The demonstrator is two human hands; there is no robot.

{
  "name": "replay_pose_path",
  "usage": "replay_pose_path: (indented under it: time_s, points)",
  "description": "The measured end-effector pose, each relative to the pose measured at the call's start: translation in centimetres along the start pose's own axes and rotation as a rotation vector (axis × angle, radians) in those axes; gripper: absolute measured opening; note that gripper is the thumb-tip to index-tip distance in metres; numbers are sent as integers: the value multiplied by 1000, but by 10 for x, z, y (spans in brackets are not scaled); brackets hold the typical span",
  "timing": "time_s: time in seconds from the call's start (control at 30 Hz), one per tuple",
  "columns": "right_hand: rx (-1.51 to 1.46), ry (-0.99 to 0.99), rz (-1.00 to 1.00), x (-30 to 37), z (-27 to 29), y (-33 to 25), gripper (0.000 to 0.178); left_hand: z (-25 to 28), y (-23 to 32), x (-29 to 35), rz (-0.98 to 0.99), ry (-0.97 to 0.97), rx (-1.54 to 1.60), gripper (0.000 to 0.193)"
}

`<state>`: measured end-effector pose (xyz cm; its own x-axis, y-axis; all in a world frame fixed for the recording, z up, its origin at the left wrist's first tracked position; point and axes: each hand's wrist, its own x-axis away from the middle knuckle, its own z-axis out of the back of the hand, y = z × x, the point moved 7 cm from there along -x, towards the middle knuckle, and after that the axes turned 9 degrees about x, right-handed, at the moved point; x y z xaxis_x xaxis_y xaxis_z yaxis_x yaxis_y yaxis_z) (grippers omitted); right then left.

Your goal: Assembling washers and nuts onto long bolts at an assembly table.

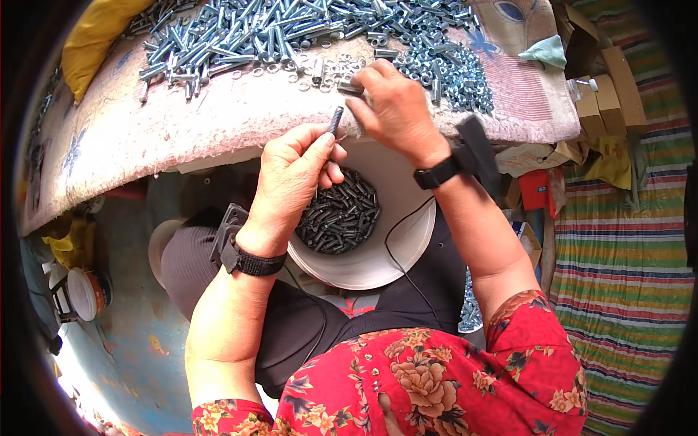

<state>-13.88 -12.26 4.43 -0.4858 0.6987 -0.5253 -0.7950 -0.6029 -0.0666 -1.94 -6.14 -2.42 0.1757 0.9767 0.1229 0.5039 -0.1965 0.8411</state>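
My left hand (294,163) is closed round a dark bolt (336,119), its threaded end pointing up between thumb and fingers. Just beyond and to the right, my right hand (392,105) pinches a short dark metal sleeve (350,89) over the near edge of the cloth-covered table. Loose washers (338,69) lie beside the right fingers, and a heap of small nuts (462,76) sits to their right. Below both hands, a white bucket (411,240) between my legs holds many dark bolts (338,214).
A large pile of silvery metal sleeves and bolts (251,33) covers the far part of the table (109,145). A yellow cloth bag (94,43) is at the far left. Cardboard boxes (611,94) stand at the right, above a striped sheet (618,276). A thin black cable (389,243) crosses the bucket.
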Motion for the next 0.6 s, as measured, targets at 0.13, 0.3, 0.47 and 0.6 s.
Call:
replay_pose_path:
  time_s: [0.13, 0.3, 0.47, 0.6]
  points:
    - [-4, -29, -129, 2, -10, 19, 9, -1, 5, 0, 10, -2, -9, 17]
    - [8, -21, -22, 0, -11, 12, 9, 4, 1, -2, 43, 15, 23, 16]
    - [-546, 38, -317, 8, 0, 41, 14, 4, 0, -2, 39, -15, 20, 17]
    - [-1003, -190, -497, 22, 14, 25, 14, 0, 0, 3, 27, -58, -57, 20]
